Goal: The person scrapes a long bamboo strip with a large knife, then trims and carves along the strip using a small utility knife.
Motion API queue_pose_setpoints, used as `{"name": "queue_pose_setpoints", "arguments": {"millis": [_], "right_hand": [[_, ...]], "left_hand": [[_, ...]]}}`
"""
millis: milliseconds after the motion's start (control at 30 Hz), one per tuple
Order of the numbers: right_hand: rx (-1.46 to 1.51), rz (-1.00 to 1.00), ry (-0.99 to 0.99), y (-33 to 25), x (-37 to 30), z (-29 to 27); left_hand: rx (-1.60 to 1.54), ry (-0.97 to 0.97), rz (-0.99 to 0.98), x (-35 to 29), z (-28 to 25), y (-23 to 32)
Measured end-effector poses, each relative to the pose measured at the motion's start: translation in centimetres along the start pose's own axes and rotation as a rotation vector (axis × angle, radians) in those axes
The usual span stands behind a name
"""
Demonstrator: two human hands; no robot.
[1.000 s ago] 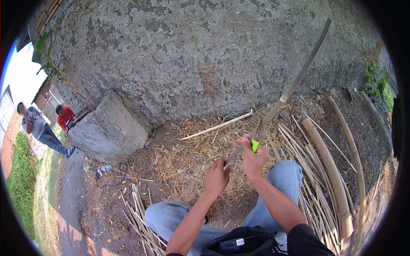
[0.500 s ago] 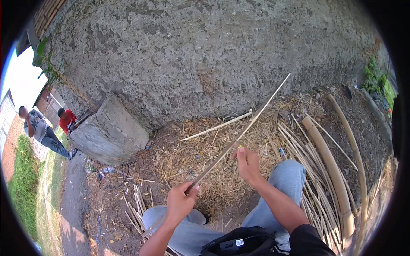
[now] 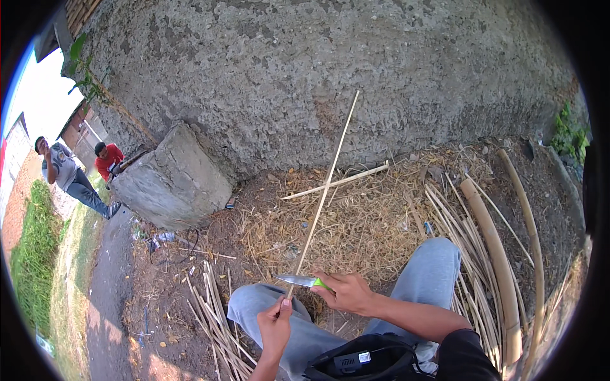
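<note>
My left hand (image 3: pixel 276 324) is closed around the lower end of a long, thin bamboo strip (image 3: pixel 330 174), which slants up and away toward the wall. In my right hand (image 3: pixel 348 293) is a knife (image 3: pixel 298 280) with a bright green handle, gripped in closed fingers. Its blade points left and lies across the strip just above my left hand; whether the edge touches the strip I cannot tell.
Pale shavings (image 3: pixel 356 235) cover the ground before me. Bamboo strips lie in a bundle (image 3: pixel 213 317) at left and a pile (image 3: pixel 467 267) at right, beside a thick bamboo piece (image 3: pixel 492 260). A concrete block (image 3: pixel 175 181) stands by the rough wall (image 3: pixel 273 82). Two people (image 3: pixel 76 178) are at far left.
The knife has come back toward me, from partway up the strip to near my left hand. The strip now points more steeply away, its far tip shifted left.
</note>
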State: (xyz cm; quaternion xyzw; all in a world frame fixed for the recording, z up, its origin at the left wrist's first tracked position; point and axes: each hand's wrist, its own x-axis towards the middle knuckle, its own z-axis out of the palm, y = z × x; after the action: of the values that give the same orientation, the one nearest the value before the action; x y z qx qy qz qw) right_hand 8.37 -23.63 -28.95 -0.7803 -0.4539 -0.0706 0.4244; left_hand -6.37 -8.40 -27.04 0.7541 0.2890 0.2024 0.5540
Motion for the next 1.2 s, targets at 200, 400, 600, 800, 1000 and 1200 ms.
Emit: {"name": "queue_pose_setpoints", "arguments": {"millis": [200,400,600,800,1000,1200], "right_hand": [[-0.025,-0.013,0.064,0.8,0.2,0.8],[-0.051,0.016,0.013,0.3,-0.2,0.9],[-0.103,-0.04,0.046,0.8,0.1,1.4],[-0.159,-0.056,0.096,0.7,0.3,1.9],[-0.221,-0.009,0.14,1.8,1.9,0.7],[-0.222,0.042,0.213,2.1,2.5,0.0]], "left_hand": [[-0.18,-0.036,-0.256,0.7,0.1,0.1],[-0.134,-0.104,-0.313,0.0,-0.2,-0.5],[-0.015,-0.041,-0.082,-0.4,0.5,-1.7],[0.02,-0.008,-0.136,-0.2,0.8,-1.4],[0.006,0.01,-0.093,-0.3,0.7,-1.9],[0.075,-0.048,-0.058,-0.3,0.7,-2.1]]}}
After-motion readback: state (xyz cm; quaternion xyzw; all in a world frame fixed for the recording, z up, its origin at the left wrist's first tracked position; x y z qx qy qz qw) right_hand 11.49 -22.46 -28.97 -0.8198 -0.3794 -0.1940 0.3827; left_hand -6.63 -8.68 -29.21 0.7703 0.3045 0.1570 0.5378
